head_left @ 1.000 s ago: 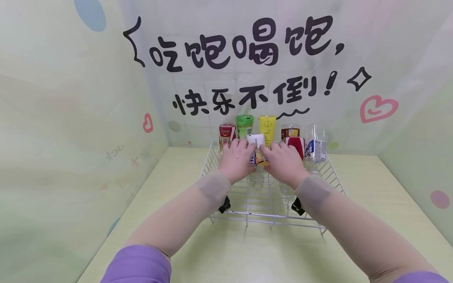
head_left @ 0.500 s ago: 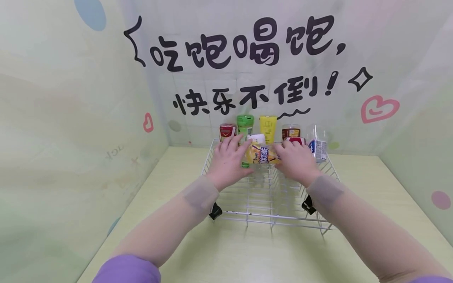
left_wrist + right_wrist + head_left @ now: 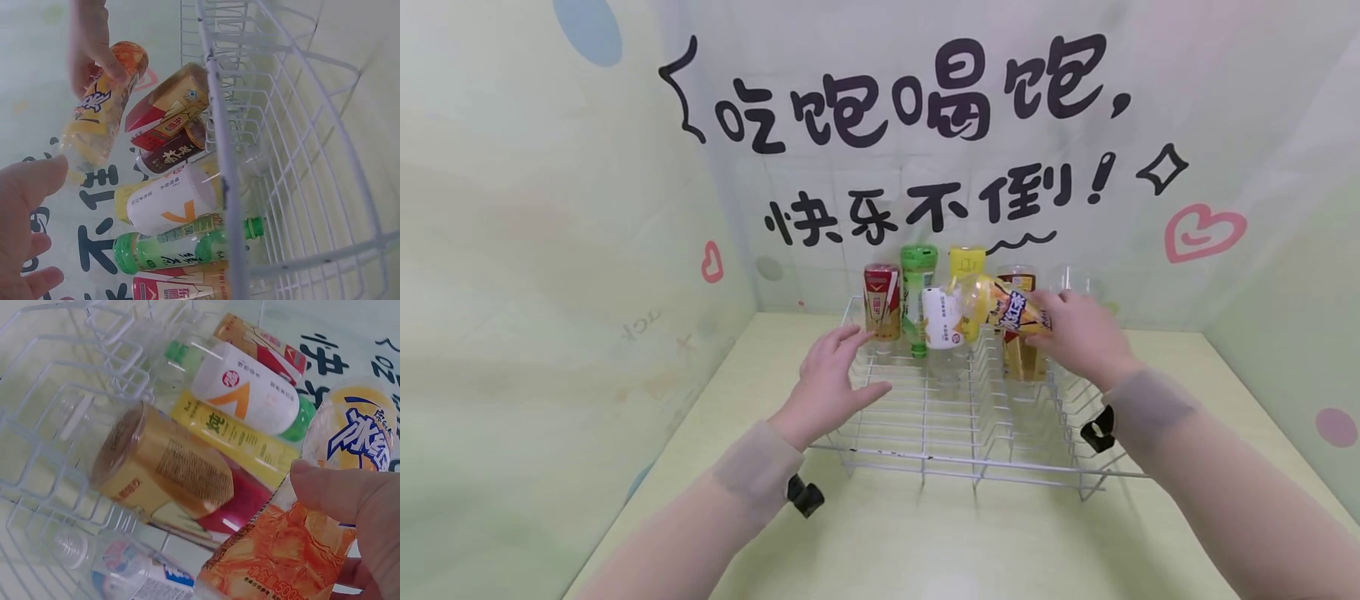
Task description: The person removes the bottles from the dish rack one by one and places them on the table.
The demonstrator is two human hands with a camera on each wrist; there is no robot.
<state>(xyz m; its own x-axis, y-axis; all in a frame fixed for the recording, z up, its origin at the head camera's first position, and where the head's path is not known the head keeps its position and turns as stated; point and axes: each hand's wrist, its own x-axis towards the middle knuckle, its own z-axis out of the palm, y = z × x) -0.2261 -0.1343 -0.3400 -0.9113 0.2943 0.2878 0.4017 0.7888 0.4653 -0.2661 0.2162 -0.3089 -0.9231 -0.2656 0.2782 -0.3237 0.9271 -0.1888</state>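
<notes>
My right hand (image 3: 1086,333) grips a plastic iced tea bottle (image 3: 1015,307) with a yellow and orange label, tilted sideways above the rack. In the right wrist view the thumb presses on the wrap of this bottle (image 3: 294,544), its orange part nearest the camera. My left hand (image 3: 827,379) is over the left side of the white wire rack (image 3: 925,457), fingers spread and holding nothing. Close to the tea bottle's clear end in the left wrist view is the left thumb (image 3: 40,178).
Several bottles stand neck-down along the rack's back: red-and-gold (image 3: 882,304), green (image 3: 917,283), white-labelled (image 3: 943,321), yellow (image 3: 967,260), brown-labelled (image 3: 174,150) and a large gold-and-red one (image 3: 181,469). A clear bottle with a blue-white label (image 3: 144,575) is at the right. A printed wall rises behind.
Both hands were on the tea bottle; the left has let go and moved left and nearer. The right hand has carried the bottle to the right, from level to slanted.
</notes>
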